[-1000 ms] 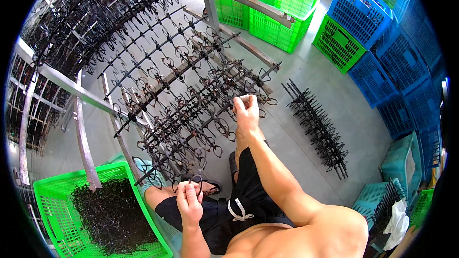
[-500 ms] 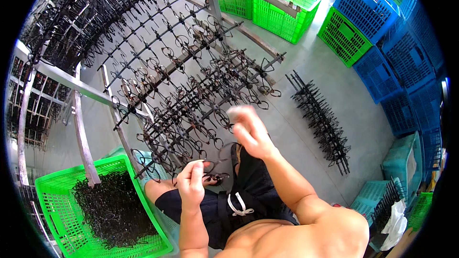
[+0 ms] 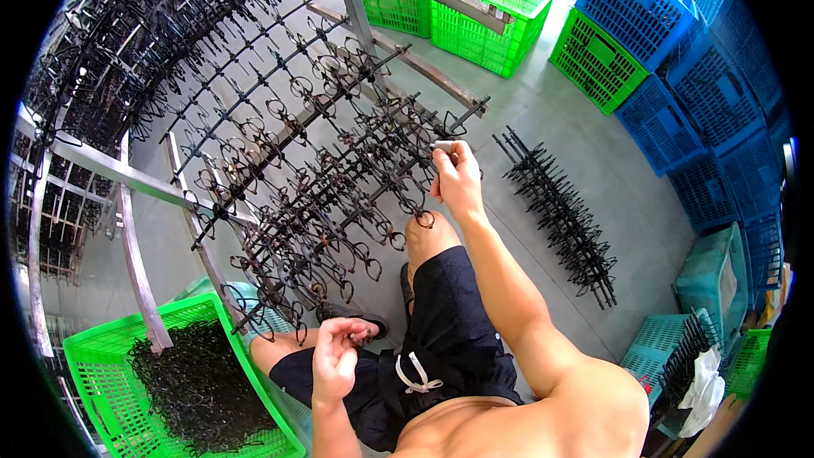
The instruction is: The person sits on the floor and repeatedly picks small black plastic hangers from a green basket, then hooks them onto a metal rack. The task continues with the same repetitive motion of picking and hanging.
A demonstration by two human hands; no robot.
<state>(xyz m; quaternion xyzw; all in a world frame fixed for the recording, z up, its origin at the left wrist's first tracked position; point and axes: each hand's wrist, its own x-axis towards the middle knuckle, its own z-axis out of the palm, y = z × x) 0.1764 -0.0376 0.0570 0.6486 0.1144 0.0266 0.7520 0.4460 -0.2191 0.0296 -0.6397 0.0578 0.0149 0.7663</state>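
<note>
I sit on the floor in front of a metal rack [image 3: 280,161] whose spiked rods carry many dark eyeglass frames. My right hand [image 3: 458,180] is stretched forward to the end of a rod, its fingers pinched on a small frame part there. Near my lap, my left hand [image 3: 336,362] pinches a thin dark frame piece. A green crate [image 3: 102,373] at my lower left is full of dark frame pieces [image 3: 195,386].
A loose spiked rod strip [image 3: 560,212] lies on the concrete floor to my right. Green crates [image 3: 487,4] stand behind the rack and blue crates [image 3: 704,93] are stacked at the right. Teal baskets [image 3: 666,348] sit at the lower right. More loaded racks [image 3: 76,59] fill the left.
My right hand pulled back toward my lap, then reached forward again to a rod end further right. My left hand stayed by my lap, fingers working a piece.
</note>
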